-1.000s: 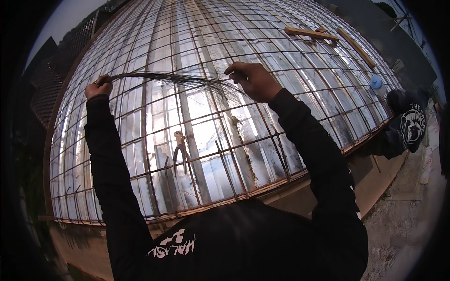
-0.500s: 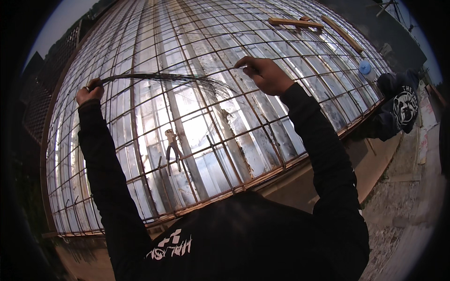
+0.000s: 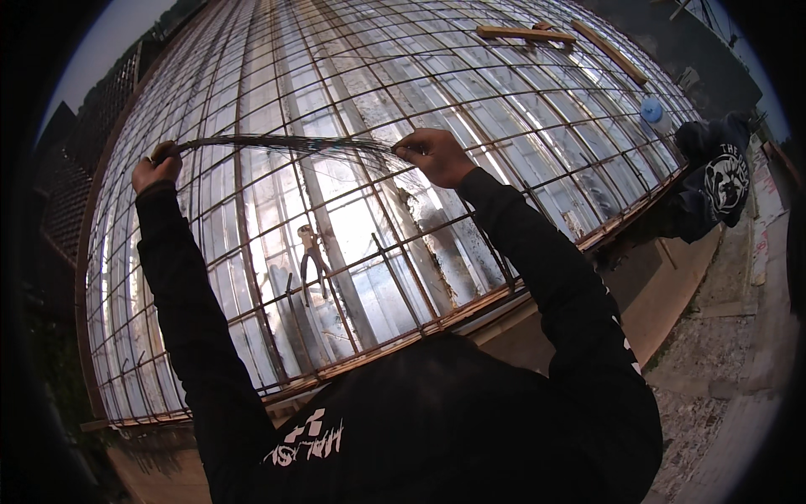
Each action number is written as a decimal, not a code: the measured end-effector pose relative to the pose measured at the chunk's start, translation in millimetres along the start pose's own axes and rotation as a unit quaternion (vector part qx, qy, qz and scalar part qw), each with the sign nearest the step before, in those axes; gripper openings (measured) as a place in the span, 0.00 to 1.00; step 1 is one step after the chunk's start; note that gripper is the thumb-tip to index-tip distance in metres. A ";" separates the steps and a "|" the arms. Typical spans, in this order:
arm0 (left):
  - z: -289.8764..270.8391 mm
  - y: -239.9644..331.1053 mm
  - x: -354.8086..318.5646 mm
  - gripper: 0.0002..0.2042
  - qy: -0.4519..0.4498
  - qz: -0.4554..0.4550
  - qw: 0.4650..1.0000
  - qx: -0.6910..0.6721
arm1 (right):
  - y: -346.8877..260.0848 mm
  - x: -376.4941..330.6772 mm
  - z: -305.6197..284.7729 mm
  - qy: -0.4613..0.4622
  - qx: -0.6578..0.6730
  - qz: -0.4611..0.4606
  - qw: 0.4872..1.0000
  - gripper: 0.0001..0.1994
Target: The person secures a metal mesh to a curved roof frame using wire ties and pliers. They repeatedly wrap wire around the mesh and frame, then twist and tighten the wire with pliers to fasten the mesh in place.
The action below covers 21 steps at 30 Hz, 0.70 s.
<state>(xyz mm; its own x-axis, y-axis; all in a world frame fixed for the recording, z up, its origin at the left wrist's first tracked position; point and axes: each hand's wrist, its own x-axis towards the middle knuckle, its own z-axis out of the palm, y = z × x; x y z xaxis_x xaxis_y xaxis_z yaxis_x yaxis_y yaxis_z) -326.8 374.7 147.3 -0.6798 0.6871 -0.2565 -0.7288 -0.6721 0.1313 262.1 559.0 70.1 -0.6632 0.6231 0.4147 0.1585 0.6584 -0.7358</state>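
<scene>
A bundle of thin dark tie wire (image 3: pixel 285 143) stretches sideways above the mesh. Its left end sits in my closed left hand (image 3: pixel 157 166), which wears a ring. At the bundle's splayed right end, my right hand (image 3: pixel 438 157) pinches the loose wire ends with thumb and fingers. Below the bundle lies a pair of end-cutting pincers (image 3: pixel 311 262) with dark handles, resting on the rebar mesh (image 3: pixel 252 244). Under the mesh shows shiny corrugated metal decking (image 3: pixel 361 231).
Wooden pieces (image 3: pixel 526 34) and a longer timber (image 3: pixel 610 52) lie on the mesh at the far right. A blue-capped bottle (image 3: pixel 652 112) stands near the right edge, beside another person in a dark printed top (image 3: pixel 714 176). A wooden edge board (image 3: pixel 378 353) runs along the near side.
My right hand has moved left and slightly down, onto the splayed wire ends. My left hand keeps its hold on the bundle and has barely shifted.
</scene>
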 end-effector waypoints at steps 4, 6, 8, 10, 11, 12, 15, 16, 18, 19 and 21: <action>-1.7 12.5 3.7 0.08 -0.018 -0.019 1.000 -0.010 | -3.5 2.4 -7.1 0.040 -0.083 -0.006 0.996 0.07; -1.3 11.9 3.1 0.09 -0.002 -0.009 1.000 -0.008 | -7.1 3.7 -11.8 0.092 -0.081 -0.083 0.989 0.07; -0.3 7.6 1.0 0.10 0.022 0.021 0.999 0.020 | -11.7 4.4 -16.3 0.112 -0.056 -0.089 0.988 0.06; 1.0 2.2 -2.5 0.11 0.020 0.024 0.999 0.015 | -16.8 3.7 -21.3 0.105 0.015 -0.063 0.992 0.06; 1.2 0.0 -5.0 0.12 -0.004 -0.002 1.000 -0.005 | -19.3 2.8 -24.6 0.083 0.016 -0.020 0.996 0.08; 2.7 -2.8 -6.6 0.13 -0.009 -0.008 1.000 -0.015 | -21.7 1.3 -27.4 0.066 0.027 -0.031 0.997 0.09; 6.1 -10.5 -14.2 0.15 -0.016 -0.016 1.000 0.012 | -26.9 -4.7 -37.4 0.012 0.009 -0.015 1.000 0.12; 8.2 -12.8 -17.9 0.16 -0.006 -0.029 0.999 0.021 | -28.3 -6.8 -40.2 -0.018 -0.020 -0.019 0.999 0.12; 12.2 -20.7 -27.2 0.17 0.008 -0.010 0.999 0.031 | -31.0 -10.2 -44.5 -0.044 -0.011 -0.024 0.999 0.13; 14.2 -26.0 -33.0 0.17 0.012 -0.007 1.000 0.028 | -32.6 -11.5 -46.2 -0.040 0.027 -0.024 0.999 0.13; 19.8 -36.9 -46.9 0.18 0.030 -0.005 0.999 -0.012 | -37.9 -13.2 -49.4 -0.027 -0.002 -0.078 0.997 0.14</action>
<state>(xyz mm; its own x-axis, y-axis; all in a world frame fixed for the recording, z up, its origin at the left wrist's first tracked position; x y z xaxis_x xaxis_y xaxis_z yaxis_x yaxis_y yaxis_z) -269.6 372.7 173.5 -0.6657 0.6764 -0.3153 -0.7329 -0.6722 0.1054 300.9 546.6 119.0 -0.7183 0.4901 0.4938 0.0539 0.7468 -0.6628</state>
